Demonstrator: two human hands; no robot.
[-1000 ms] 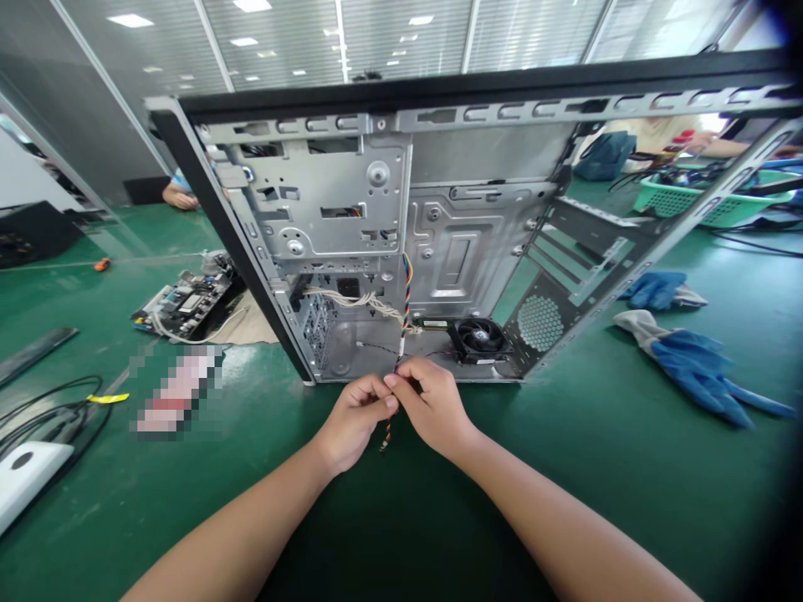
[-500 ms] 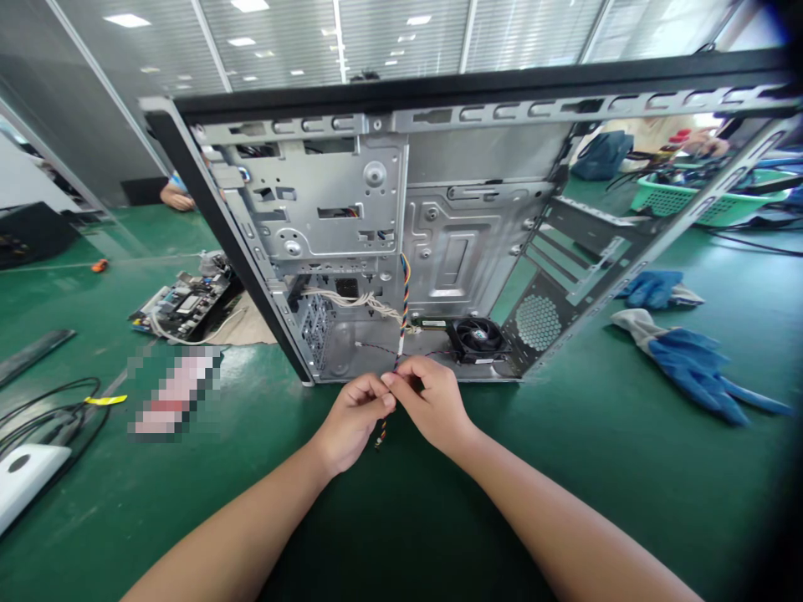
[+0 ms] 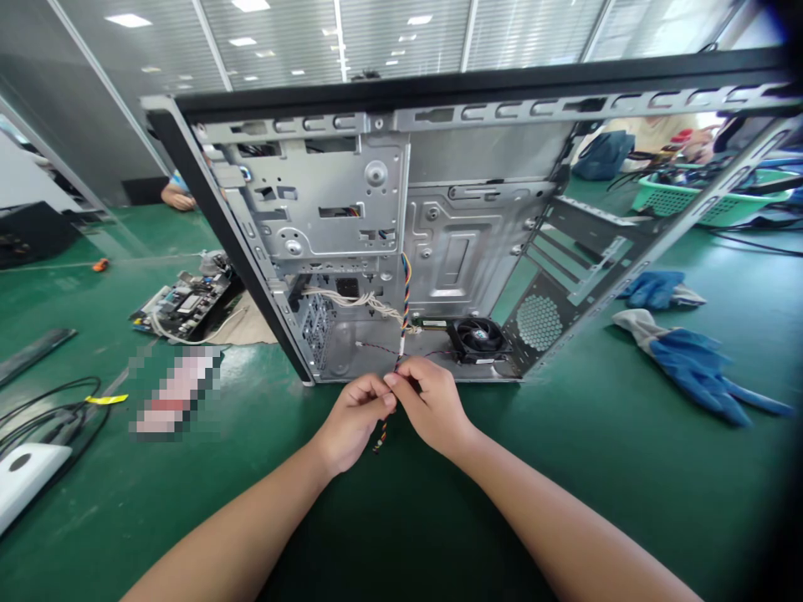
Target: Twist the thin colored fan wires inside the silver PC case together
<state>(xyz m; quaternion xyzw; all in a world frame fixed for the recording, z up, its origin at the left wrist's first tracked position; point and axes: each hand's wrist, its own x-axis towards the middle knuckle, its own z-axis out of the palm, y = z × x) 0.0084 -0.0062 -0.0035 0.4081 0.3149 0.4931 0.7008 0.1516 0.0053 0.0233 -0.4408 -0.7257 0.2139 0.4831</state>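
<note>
Just in front of an opened computer case (image 3: 342,184), my left hand (image 3: 355,418) and my right hand (image 3: 432,401) meet with their fingertips pinched together. Both are closed on a twisted multicoloured cable (image 3: 406,293) that comes down from inside the case. Its loose end dangles below my fingers, with a small connector at the tip. The exact stretch of cable between my fingertips is hidden. Behind my right hand, a black cooling fan (image 3: 480,337) sits on the case floor beside a green memory module (image 3: 432,323). A bundle of white wires (image 3: 351,297) runs across to the cable.
On the left lie a circuit board (image 3: 188,301), a blurred-out item (image 3: 179,393), black cables (image 3: 69,410) and a white device (image 3: 31,477). Blue gloves (image 3: 696,368) and a green basket (image 3: 674,201) are at right. Another person's hand (image 3: 179,194) rests behind the case.
Both hands stay almost in place, still pinching the cable. The cable's dangling end has shifted very slightly.
</note>
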